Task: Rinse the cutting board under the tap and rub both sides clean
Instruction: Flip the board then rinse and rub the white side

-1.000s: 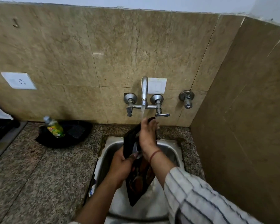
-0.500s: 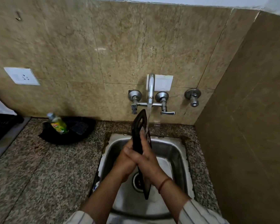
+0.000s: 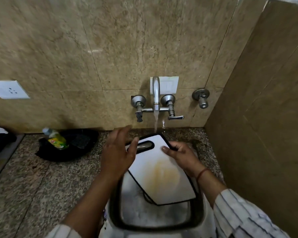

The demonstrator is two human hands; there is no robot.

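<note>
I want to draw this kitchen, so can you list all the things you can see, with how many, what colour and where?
cutting board: one, white with black rim and a yellowish stain, held over the sink
tap: one, silver, on wall, water running
sink: one, steel, in counter
bottle: one, green-yellow, left counter, on a black tray
socket: one, white, left wall
left hand: open, at the board's left edge
right hand: grips the board's right edge

You hold the cutting board (image 3: 159, 176) over the sink (image 3: 155, 219), white face up, black rim, slot handle at its far end. A yellow-orange stain marks its middle. Its far edge sits under the water stream from the tap (image 3: 156, 91).
</note>
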